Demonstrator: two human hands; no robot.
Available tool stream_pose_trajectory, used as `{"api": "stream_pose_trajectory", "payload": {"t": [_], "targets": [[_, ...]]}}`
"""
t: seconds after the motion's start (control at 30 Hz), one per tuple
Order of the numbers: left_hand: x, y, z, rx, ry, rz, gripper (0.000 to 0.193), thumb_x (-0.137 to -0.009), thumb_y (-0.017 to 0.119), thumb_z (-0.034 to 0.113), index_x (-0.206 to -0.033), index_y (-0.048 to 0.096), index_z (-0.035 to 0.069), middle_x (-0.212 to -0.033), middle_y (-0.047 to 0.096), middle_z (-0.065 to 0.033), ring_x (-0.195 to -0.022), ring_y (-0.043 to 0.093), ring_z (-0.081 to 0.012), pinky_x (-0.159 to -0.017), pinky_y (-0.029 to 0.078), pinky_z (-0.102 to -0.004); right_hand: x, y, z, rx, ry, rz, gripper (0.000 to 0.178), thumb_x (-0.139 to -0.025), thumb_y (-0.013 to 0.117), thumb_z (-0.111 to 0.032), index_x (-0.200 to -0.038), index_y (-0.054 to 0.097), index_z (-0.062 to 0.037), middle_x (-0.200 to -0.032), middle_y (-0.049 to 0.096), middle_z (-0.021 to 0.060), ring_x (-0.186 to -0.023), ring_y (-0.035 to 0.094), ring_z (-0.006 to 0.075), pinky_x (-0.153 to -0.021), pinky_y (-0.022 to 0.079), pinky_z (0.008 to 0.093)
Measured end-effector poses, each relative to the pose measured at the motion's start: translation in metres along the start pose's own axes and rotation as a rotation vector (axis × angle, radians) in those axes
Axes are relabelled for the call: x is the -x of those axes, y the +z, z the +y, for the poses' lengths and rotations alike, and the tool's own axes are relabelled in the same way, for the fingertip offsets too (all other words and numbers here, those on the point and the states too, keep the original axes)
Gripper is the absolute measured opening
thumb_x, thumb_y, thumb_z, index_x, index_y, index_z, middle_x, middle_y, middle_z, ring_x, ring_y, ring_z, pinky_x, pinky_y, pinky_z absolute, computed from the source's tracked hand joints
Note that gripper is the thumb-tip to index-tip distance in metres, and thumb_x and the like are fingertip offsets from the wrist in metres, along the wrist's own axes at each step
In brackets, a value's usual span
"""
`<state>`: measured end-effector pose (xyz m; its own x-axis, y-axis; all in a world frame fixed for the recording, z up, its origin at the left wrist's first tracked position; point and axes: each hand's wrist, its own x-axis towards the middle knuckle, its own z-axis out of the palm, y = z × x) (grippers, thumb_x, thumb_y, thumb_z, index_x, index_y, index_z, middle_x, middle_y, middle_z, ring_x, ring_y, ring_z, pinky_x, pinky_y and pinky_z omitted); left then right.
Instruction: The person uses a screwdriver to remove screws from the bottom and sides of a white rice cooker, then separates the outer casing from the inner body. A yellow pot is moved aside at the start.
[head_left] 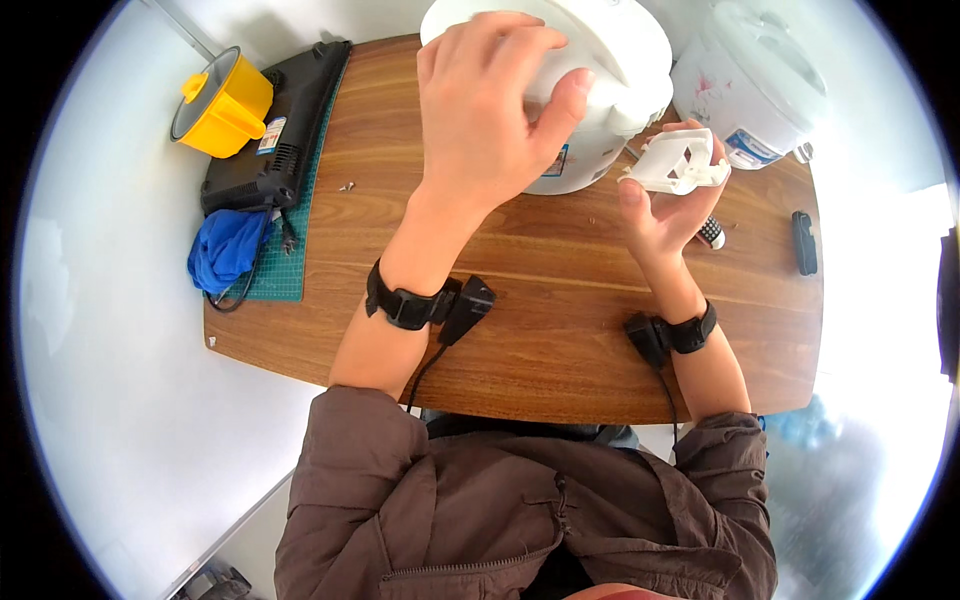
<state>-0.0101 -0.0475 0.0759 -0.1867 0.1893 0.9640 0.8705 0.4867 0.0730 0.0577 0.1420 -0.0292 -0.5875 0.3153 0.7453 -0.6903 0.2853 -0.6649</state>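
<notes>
A white, rounded appliance like a rice cooker [598,152] stands at the far middle of the wooden table, cut off by the top of the picture. My left hand [490,110] is over its upper left side, thumb apart and fingers slightly bent; whether the palm presses on it is hidden. In my right hand [660,215] is a small white plastic bracket [675,165] with cut-out openings, held up just right of the appliance between thumb and fingers. Below that hand, the black-and-white patterned handle of a tool [711,233] lies on the table.
A second white pot [745,90] with a clear lid stands far right, and a small dark case [804,243] lies near the right edge. On the left, a yellow pot [228,105] sits on a black device [262,170], beside a blue cloth [228,245] and green mat [290,272]. Small screws [347,186] lie nearby.
</notes>
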Motion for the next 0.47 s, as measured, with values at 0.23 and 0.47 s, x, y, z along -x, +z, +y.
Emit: {"api": "stream_pose_trajectory", "payload": {"t": [0.23,0.47], "targets": [[-0.009,-0.070,0.048,1.059,0.099,0.104,0.026,-0.088,0.058,0.001,-0.067,0.049,0.012,-0.074,0.055,-0.0014,-0.067,0.048,-0.0153,-0.082,0.048,-0.0348,-0.009,0.002,-0.009,-0.099,0.029,0.074,0.090,-0.079,0.089,-0.028,-0.143,0.033,0.0014,-0.130,0.048,0.0128,-0.115,0.052,0.0208,-0.104,0.043,0.0386],[-0.019,-0.118,0.092,1.653,0.333,0.510,0.047,-0.072,0.050,-0.022,-0.048,0.030,0.015,-0.050,0.037,0.0061,-0.046,0.037,-0.0048,-0.074,0.060,-0.0279,-0.006,0.000,-0.007,-0.112,0.063,0.056,0.084,-0.083,0.089,-0.027,-0.141,0.035,0.0026,-0.129,0.049,0.0126,-0.117,0.051,0.0200,-0.102,0.045,0.0371]]}}
